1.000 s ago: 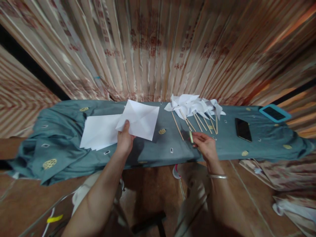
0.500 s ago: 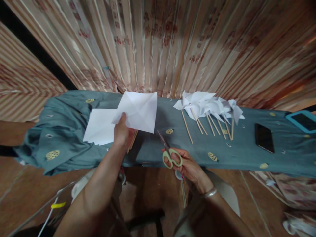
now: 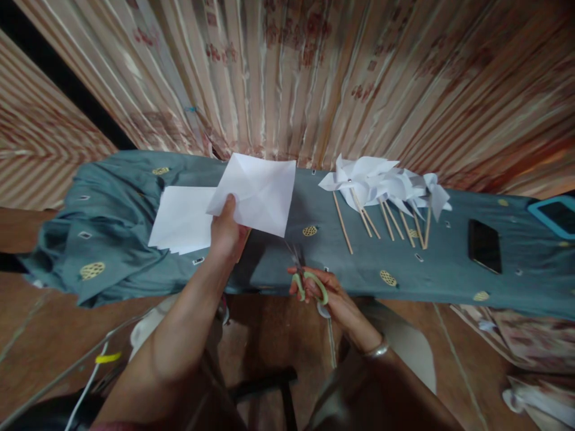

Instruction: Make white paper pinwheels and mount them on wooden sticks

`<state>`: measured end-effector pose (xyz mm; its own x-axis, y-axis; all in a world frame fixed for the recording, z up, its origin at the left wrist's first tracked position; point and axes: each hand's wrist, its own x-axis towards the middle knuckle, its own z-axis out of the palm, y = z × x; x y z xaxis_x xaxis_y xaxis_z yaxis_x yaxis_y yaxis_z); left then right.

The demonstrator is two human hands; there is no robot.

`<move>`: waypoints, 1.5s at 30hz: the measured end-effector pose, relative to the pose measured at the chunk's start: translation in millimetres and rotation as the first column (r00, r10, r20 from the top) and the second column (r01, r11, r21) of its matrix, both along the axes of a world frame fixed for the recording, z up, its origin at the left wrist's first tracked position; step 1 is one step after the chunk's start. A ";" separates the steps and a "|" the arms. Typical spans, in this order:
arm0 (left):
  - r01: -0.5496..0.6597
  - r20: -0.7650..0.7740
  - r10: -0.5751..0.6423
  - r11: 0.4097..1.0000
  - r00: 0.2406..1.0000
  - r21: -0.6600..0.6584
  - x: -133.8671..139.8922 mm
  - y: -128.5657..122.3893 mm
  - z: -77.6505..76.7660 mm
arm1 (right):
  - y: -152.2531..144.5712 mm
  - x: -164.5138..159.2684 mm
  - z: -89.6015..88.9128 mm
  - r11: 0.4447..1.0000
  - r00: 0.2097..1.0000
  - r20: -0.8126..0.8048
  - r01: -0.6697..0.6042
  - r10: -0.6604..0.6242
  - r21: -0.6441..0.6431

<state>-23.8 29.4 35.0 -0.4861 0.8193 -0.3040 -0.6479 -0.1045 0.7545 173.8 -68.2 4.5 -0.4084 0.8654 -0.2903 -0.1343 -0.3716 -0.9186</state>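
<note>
My left hand [image 3: 226, 230] grips a white square of paper [image 3: 265, 191] by its lower left part, thumb on top; faint diagonal creases cross the sheet. In my right hand [image 3: 330, 293] is a pair of scissors [image 3: 321, 287] with light green handles, its blades slightly parted and pointing up toward the sheet's lower right corner. The tips seem close to that corner; whether they touch it I cannot tell. Left of the held sheet lies a stack of white paper [image 3: 179, 218]. Wooden sticks [image 3: 243, 246] show partly beneath my left hand.
Several white paper pinwheels [image 3: 366, 179] on wooden sticks lie right of centre on the grey-green cloth [image 3: 278, 272]. Farther right are a dark phone [image 3: 484, 246] and a blue-framed device [image 3: 554, 215]. A pleated curtain [image 3: 287, 78] hangs behind the table.
The scissors have turned in my right hand and their blades have parted a little. My left hand has shifted the paper slightly to the right. The view has tilted a bit.
</note>
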 end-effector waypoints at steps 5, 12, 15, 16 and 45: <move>0.054 0.019 -0.053 0.998 0.998 -0.027 8.2 -4.4 -0.7 | 4.3 -0.4 0.7 0.998 0.995 0.095 -0.029 0.023 0.056; 0.106 -0.030 -0.107 0.993 0.994 -0.051 12.8 -9.5 -1.9 | 7.7 0.4 -4.9 0.995 0.996 0.086 -0.038 0.031 0.088; 0.118 -0.047 -0.122 0.990 0.991 -0.073 14.2 -11.1 -2.5 | 7.8 0.1 -5.7 0.997 0.997 0.072 -0.021 0.016 0.068; 0.119 -0.053 -0.123 0.990 0.991 -0.075 14.7 -11.5 -2.5 | 7.8 -0.1 -6.1 0.998 0.998 0.069 -0.013 0.009 0.056; 0.106 -0.027 -0.107 0.994 0.994 -0.036 12.5 -10.9 -8.3 | 8.3 -2.1 -8.0 0.999 0.997 0.072 -0.003 0.000 0.040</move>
<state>-11.3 18.4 26.7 -0.4053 0.8564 -0.3198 -0.6317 -0.0094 0.7752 171.6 -59.9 -3.5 -0.3892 0.8763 -0.2838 -0.0666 -0.3341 -0.9402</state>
